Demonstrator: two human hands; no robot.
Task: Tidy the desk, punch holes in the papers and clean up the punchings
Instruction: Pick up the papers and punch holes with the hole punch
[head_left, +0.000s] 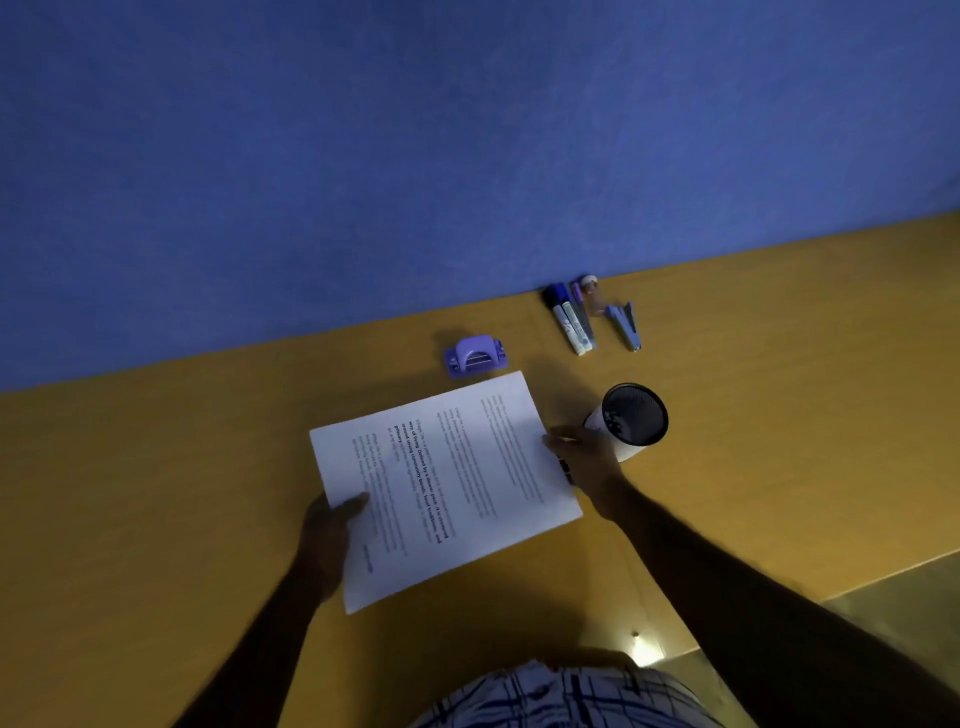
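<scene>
Papers (447, 483) pinched at opposite edges, left hand (327, 525) near-left, right hand (582, 457) at the right side, low over the desk (156, 493), likely to square the stack for the hole punch (475, 356) just beyond.

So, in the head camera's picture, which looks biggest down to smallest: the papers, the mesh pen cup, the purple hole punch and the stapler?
1. papers
2. mesh pen cup
3. hole punch
4. stapler
The punch and stapler lie farther from the camera, so they may look smaller than they really are.
</scene>
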